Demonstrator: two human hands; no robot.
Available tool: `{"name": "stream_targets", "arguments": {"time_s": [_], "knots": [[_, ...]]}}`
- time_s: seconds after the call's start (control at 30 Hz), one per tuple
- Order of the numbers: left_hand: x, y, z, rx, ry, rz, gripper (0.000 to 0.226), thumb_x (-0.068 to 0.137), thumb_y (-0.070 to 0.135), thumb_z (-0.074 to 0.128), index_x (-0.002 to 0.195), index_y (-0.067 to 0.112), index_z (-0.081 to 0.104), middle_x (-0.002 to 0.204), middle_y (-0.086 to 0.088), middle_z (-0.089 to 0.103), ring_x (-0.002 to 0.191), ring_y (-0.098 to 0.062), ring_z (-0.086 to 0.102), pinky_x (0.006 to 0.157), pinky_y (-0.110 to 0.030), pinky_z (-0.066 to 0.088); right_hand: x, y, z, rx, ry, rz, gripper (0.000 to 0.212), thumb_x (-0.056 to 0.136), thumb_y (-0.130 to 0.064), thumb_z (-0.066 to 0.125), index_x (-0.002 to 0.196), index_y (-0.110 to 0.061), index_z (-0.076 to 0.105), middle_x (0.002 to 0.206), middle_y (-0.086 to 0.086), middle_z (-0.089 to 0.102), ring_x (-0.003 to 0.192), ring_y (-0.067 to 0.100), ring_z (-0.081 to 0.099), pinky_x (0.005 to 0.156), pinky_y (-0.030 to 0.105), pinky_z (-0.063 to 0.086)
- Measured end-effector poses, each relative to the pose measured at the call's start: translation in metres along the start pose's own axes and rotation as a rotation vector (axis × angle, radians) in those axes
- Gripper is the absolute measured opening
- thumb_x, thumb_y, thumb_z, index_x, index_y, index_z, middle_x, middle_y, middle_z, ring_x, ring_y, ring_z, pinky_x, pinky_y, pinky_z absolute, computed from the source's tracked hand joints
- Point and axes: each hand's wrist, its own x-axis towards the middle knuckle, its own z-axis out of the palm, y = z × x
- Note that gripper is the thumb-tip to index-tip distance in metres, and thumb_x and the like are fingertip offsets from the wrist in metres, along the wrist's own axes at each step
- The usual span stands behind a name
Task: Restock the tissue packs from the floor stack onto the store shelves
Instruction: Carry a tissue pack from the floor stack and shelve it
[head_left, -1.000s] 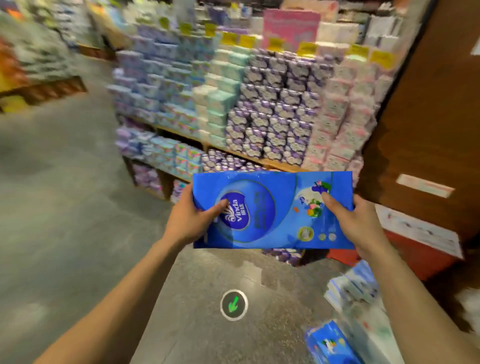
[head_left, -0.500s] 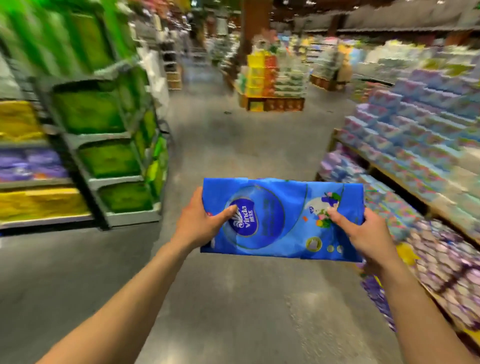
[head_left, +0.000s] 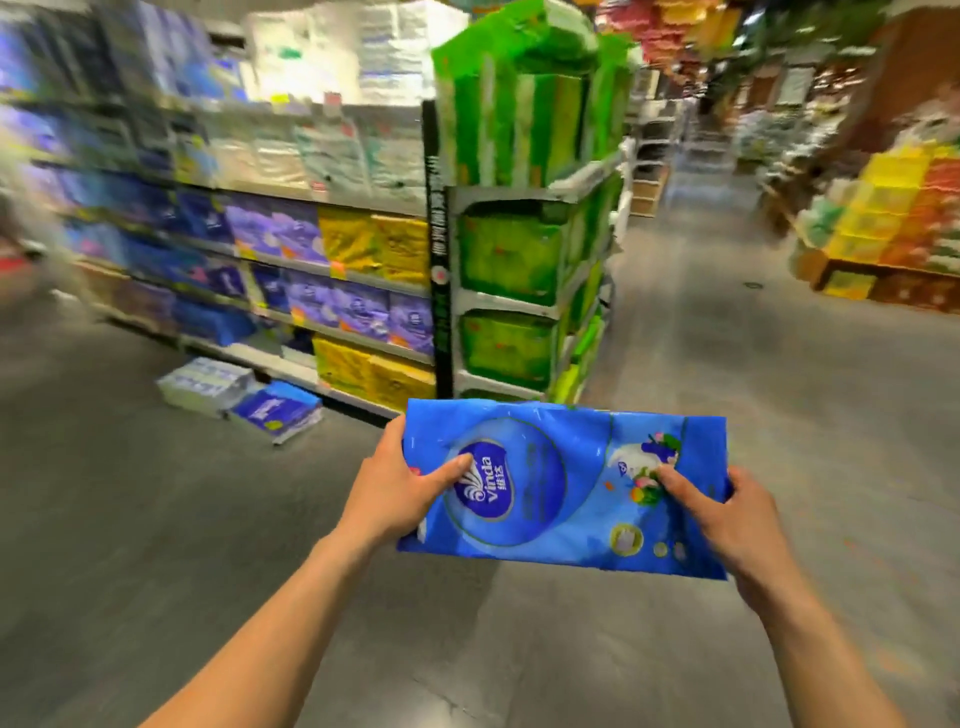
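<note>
Now I have swung round to the left: a second ago I faced a stepped wall of pastel boxes, and now the long shelves (head_left: 291, 270) of blue, purple and yellow packs are ahead on my left. My grip has not changed through the turn. The blue tissue pack (head_left: 563, 488) is held flat and level in front of me, clear of everything. My left hand (head_left: 395, 486) and right hand (head_left: 727, 519) each clamp one end, thumbs on the printed face, fingers wrapped underneath (out of sight).

I judge this to be the carry, with placing not yet begun. Which shelf slot is free I cannot tell, as the racks are badly blurred.

The grey floor (head_left: 156, 519) between me and the shelves lies open. Two bundles (head_left: 244, 400) sit at the foot of the lowest shelf, so I should step wide of them. The green end display (head_left: 519, 249) stands just past the pack's far edge, its black corner post the nearest hard edge. To its right the aisle runs open, and the yellow stack (head_left: 883, 223) is well apart.
</note>
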Motion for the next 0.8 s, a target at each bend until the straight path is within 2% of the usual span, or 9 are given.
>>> {"name": "stream_targets", "arguments": {"time_s": [0.07, 0.2, 0.33, 0.57, 0.67, 0.8], "knots": [[0.044, -0.013, -0.01, 0.021, 0.06, -0.023, 0.068, 0.069, 0.055, 0.083, 0.126, 0.035, 0.052, 0.111, 0.019, 0.068, 0.097, -0.004, 0.067, 0.089, -0.04, 0.056, 0.055, -0.003, 0.043, 0.012, -0.071, -0.03, 0.02, 0.08, -0.027, 0.083, 0.094, -0.017, 0.073, 0.082, -0.009, 0.078, 0.069, 0.003, 0.072, 0.062, 0.029, 0.051], [0.126, -0.025, -0.039, 0.022, 0.184, -0.096, 0.066, 0.071, 0.054, 0.082, 0.126, 0.038, 0.049, 0.114, 0.018, 0.064, 0.103, -0.01, 0.065, 0.09, -0.041, 0.055, 0.162, -0.025, 0.128, 0.023, -0.233, -0.058, 0.021, 0.08, -0.028, 0.083, 0.095, -0.019, 0.073, 0.087, -0.008, 0.077, 0.073, 0.006, 0.072, 0.06, 0.026, 0.05], [0.193, -0.046, -0.078, 0.01, 0.325, -0.16, 0.074, 0.072, 0.052, 0.081, 0.134, 0.031, 0.047, 0.119, 0.014, 0.061, 0.102, -0.009, 0.063, 0.079, -0.027, 0.051, 0.247, -0.056, 0.225, 0.021, -0.4, -0.081, 0.025, 0.083, -0.026, 0.081, 0.103, -0.015, 0.07, 0.093, -0.006, 0.075, 0.068, -0.002, 0.069, 0.054, 0.015, 0.05], [0.284, -0.144, -0.167, -0.036, 0.54, -0.327, 0.077, 0.069, 0.052, 0.085, 0.133, 0.029, 0.05, 0.12, 0.01, 0.067, 0.101, -0.009, 0.066, 0.085, -0.033, 0.055, 0.323, -0.077, 0.432, -0.028, -0.646, -0.095, 0.029, 0.081, -0.028, 0.083, 0.102, -0.013, 0.07, 0.094, -0.003, 0.077, 0.066, -0.001, 0.071, 0.05, 0.015, 0.05], [0.335, -0.19, -0.219, -0.042, 0.591, -0.357, 0.074, 0.069, 0.049, 0.085, 0.132, 0.028, 0.051, 0.118, 0.01, 0.068, 0.099, -0.008, 0.067, 0.085, -0.032, 0.055, 0.344, -0.086, 0.53, -0.024, -0.704, -0.078, 0.03, 0.08, -0.03, 0.082, 0.103, -0.015, 0.069, 0.093, -0.004, 0.076, 0.066, 0.002, 0.072, 0.05, 0.017, 0.051], [0.417, -0.231, -0.308, -0.003, 0.612, -0.366, 0.069, 0.071, 0.046, 0.085, 0.13, 0.027, 0.053, 0.111, 0.012, 0.068, 0.092, -0.005, 0.066, 0.079, -0.027, 0.052, 0.37, -0.117, 0.657, 0.029, -0.735, -0.078, 0.019, 0.085, -0.021, 0.078, 0.099, -0.013, 0.068, 0.086, -0.006, 0.074, 0.057, -0.002, 0.069, 0.045, 0.012, 0.047]]}}
